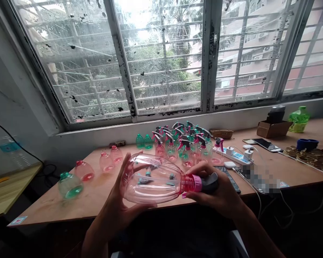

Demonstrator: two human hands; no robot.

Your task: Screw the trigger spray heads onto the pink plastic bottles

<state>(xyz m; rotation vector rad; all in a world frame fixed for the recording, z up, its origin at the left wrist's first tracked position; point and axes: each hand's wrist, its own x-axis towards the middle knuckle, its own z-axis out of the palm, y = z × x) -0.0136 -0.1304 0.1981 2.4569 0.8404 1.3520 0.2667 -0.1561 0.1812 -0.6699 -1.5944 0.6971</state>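
A clear pink spray bottle (153, 188) lies sideways in front of me, its neck to the right. My left hand (120, 202) is wrapped round its base end. At the neck, my right hand (224, 195) grips the dark grey trigger spray head (210, 182), whose pink collar (197, 183) sits on the bottle's mouth. A thin tube shows inside the bottle. Through its wall, several teal-and-dark pieces appear on the table behind. Left of my hands stand open bottles: a green bottle (70, 186) and several pink ones, among them a pink bottle (84, 171).
Several spray bottles (187, 157) with heads on stand clustered below the window. Two small green bottles (148, 142) are beside them. To the right lie a power strip (235, 156) with chargers, phones (267, 145), cables, a cardboard box (273, 129) and brass-coloured parts (309, 157). The table's front edge is close to me.
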